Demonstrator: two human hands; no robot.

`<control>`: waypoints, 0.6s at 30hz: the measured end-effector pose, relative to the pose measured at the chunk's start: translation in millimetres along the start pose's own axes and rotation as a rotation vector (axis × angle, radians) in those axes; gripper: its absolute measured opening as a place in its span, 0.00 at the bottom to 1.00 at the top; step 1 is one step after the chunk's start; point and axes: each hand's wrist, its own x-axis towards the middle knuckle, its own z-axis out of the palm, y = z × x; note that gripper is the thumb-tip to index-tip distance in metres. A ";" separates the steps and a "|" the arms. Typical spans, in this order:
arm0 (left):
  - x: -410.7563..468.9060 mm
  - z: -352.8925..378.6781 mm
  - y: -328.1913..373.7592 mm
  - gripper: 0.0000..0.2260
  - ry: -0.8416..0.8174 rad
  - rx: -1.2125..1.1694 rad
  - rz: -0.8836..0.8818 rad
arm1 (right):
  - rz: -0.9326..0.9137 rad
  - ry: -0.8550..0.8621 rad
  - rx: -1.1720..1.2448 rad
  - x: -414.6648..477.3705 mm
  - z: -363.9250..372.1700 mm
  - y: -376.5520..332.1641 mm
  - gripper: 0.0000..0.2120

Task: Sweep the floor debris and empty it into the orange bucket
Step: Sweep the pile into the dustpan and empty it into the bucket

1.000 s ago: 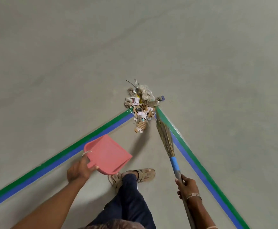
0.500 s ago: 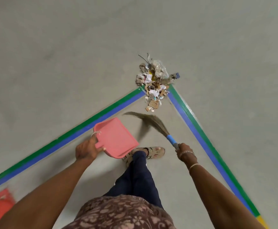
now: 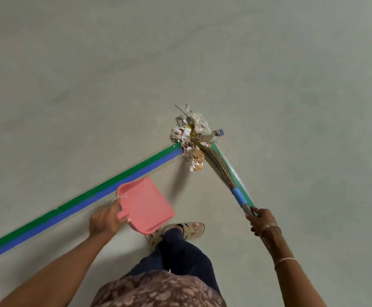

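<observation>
Swings broom [image 3: 218, 165] back onto debris pile [image 3: 193, 138]; grips its handle in right hand [image 3: 260, 220], pink dustpan [image 3: 145, 204] in left hand [image 3: 105, 220], apart from pile. Seemingly regathers before scooping.

Materials over a matt floor [image 3: 92, 85]
Smooth pink plastic dustpan [image 3: 146, 207] in left hand [image 3: 105, 220]; dry straw broom [image 3: 219, 165] in right hand [image 3: 261, 220]; ahead, debris [image 3: 191, 134] of crumpled paper, cardboard
</observation>
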 end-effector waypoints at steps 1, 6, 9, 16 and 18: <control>0.0 -0.3 2.4 0.32 -0.005 -0.007 -0.004 | -0.003 -0.011 -0.013 -5.7 -8.2 6.5 0.16; 5.8 6.5 17.0 0.34 -0.031 -0.031 -0.015 | 0.006 -0.099 -0.174 3.9 -19.8 41.0 0.20; 11.8 10.0 32.3 0.33 -0.036 -0.025 -0.034 | -0.019 -0.173 -0.306 31.1 -6.8 46.3 0.18; 15.1 37.0 87.0 0.33 -0.011 -0.059 -0.186 | -0.088 -0.113 -0.489 128.7 8.4 75.7 0.14; 13.1 45.4 108.6 0.32 -0.007 -0.093 -0.257 | -0.097 -0.078 -0.466 153.0 -6.5 82.4 0.14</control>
